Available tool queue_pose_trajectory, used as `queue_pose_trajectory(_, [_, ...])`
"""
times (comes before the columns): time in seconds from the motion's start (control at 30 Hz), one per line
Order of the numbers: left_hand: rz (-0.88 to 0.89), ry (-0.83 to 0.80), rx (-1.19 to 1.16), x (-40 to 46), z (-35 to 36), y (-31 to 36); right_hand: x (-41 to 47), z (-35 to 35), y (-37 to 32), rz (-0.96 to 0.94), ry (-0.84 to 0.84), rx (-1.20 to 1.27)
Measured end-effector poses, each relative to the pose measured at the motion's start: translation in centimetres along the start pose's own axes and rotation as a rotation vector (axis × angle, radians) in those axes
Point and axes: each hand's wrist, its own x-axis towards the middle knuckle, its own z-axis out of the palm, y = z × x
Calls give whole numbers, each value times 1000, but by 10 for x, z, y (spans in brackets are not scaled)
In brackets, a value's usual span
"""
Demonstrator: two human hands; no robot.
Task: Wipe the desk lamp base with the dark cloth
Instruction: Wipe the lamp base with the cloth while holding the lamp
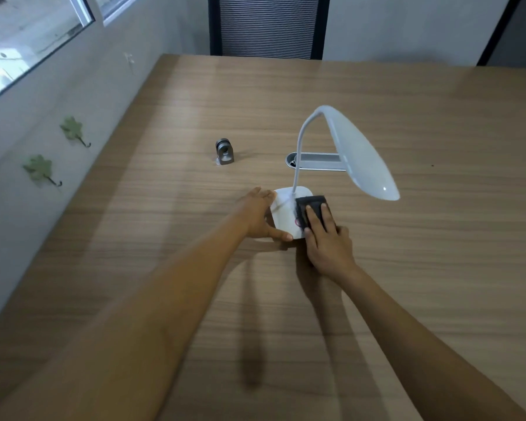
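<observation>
1. My right hand [325,243] lies flat on the dark cloth [312,208], fingers stretched out along it and pressing it down rather than pinching it; nothing is curled around the fabric that I can see.
2. The cloth sits folded on the right side of the white lamp base [286,212], covering that edge, with a small red button [298,222] showing just beside its near left corner.
3. My left hand [260,215] is open against the base's left edge, fingers extended along the far side and the thumb reaching across the near edge toward the right; it braces the base, though I cannot tell from this blurred view how firmly it grips.
4. The base rests on the wooden desk [407,268], near its middle.
5. A thin white neck [299,147] rises from the base and bends over into the long oval lamp head [362,153], which hangs out to the right.
6. Behind the lamp lies a grey cable slot [316,161] in the desk; well to its left stands a small metal object [224,151].
</observation>
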Motion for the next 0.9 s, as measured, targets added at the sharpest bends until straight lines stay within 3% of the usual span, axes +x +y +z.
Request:
queue_pose_trajectory(0.13, [-23,9,16,-8,-5,8,-29,6,4,-10,-31,-48])
queue_pose_trajectory(0.3, [-91,77,-36,-29,4,16,-4,-2,9,76,-73,21])
queue_pose_trajectory(0.53, [31,62,73,-68,4,14,33,-30,7,111,-282,88])
queue_pose_trajectory(0.73, [104,43,-55,-84,6,18,43,-52,-9,101,-411,38])
queue_pose_trajectory(0.83, [53,137,-231,-81,-6,4,44,-50,-3,62,-429,33])
queue_pose_trajectory(0.9, [14,158,-212,-72,-12,-4,46,-50,1,39,-440,33])
